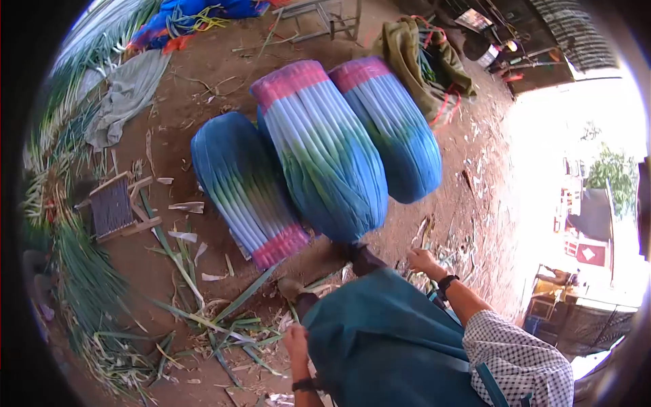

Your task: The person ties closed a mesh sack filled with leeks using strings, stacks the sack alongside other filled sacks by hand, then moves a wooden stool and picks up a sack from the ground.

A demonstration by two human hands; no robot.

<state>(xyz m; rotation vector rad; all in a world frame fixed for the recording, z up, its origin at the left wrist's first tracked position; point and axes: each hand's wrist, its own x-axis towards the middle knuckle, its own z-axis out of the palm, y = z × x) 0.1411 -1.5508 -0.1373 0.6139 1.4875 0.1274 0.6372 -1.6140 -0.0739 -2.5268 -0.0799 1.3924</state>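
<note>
My left hand [296,341] hangs beside the dark green apron [380,332], its fingers curled in with nothing visible in them. On the apron's other side my right hand [425,262] is closed in a loose fist, with a dark watch on the wrist. Neither hand touches the bundles. Beyond my feet lie three large bundles of long green onions in blue netting, with pinkish-red ends: a left bundle [247,190], a middle bundle [322,149] and a right bundle [393,129]. The left one points its pink end toward me; the others point theirs away.
Loose green onions [88,271] are heaped along the left. A small low stool [114,207] stands beside them. Cut leaves [224,329] litter the dirt floor near my feet. A grey cloth [125,98], a metal frame [322,17] and an olive sack [413,57] lie farther back.
</note>
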